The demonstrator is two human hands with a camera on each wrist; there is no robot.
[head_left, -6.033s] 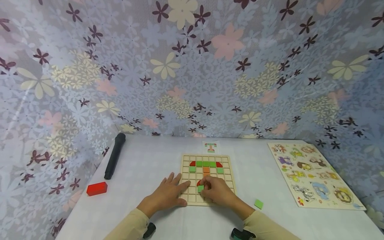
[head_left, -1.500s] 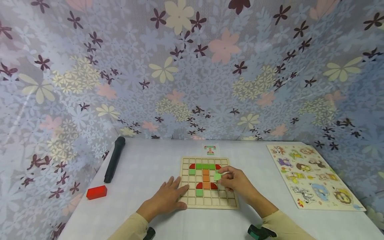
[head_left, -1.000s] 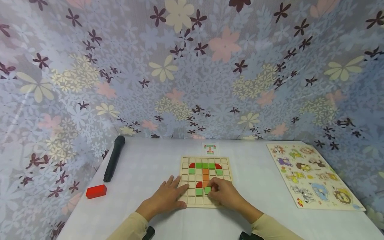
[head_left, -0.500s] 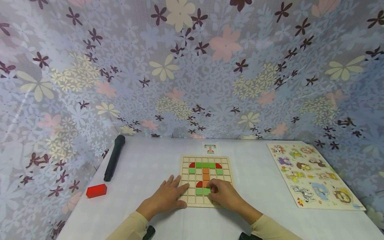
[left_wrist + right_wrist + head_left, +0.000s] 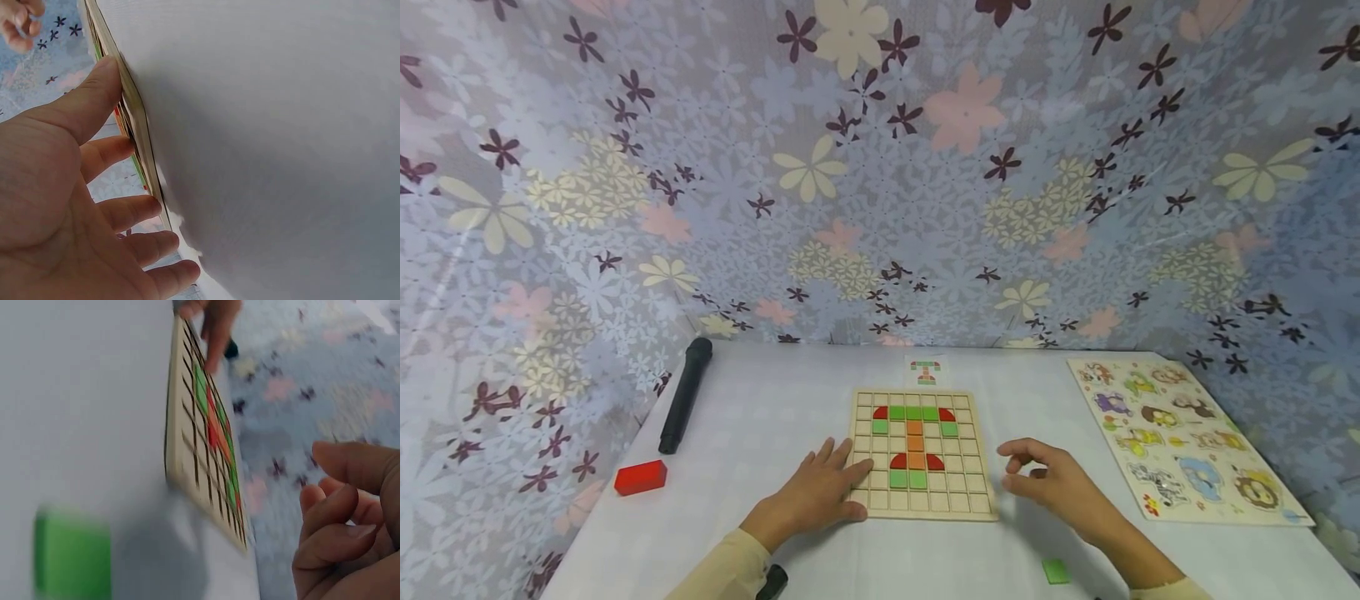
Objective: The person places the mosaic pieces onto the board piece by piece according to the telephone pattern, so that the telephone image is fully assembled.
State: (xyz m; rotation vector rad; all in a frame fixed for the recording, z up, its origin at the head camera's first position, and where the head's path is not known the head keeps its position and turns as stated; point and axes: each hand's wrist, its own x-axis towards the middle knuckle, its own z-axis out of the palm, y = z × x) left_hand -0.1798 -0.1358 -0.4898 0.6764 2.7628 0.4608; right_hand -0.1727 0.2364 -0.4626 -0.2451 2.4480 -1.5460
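Note:
In the head view a square wooden grid board (image 5: 959,502) bears green, red and orange tiles in a mushroom-like pattern. Two green tiles (image 5: 907,480) lie side by side in the lowest filled row, under two red quarter-round tiles (image 5: 935,462). My left hand (image 5: 820,493) rests spread out at the board's left edge, thumb and fingertips against it in the left wrist view. Off the board's right side, my right hand (image 5: 1052,483) hovers with fingers loosely bent and nothing between them. A loose green tile (image 5: 1055,571) lies on the table below it, blurred in the right wrist view.
Behind the board lies a small pattern card (image 5: 927,372). An animal puzzle board (image 5: 1195,442) is at the right. At the left are a red block (image 5: 641,477) and a black microphone-shaped object (image 5: 687,396). A flowered cloth (image 5: 880,208) backs the white table.
My right hand has carried a green tile onto the board, set it beside the other one, let go and moved right. The loose green tile has come into sight. My left hand has stayed put.

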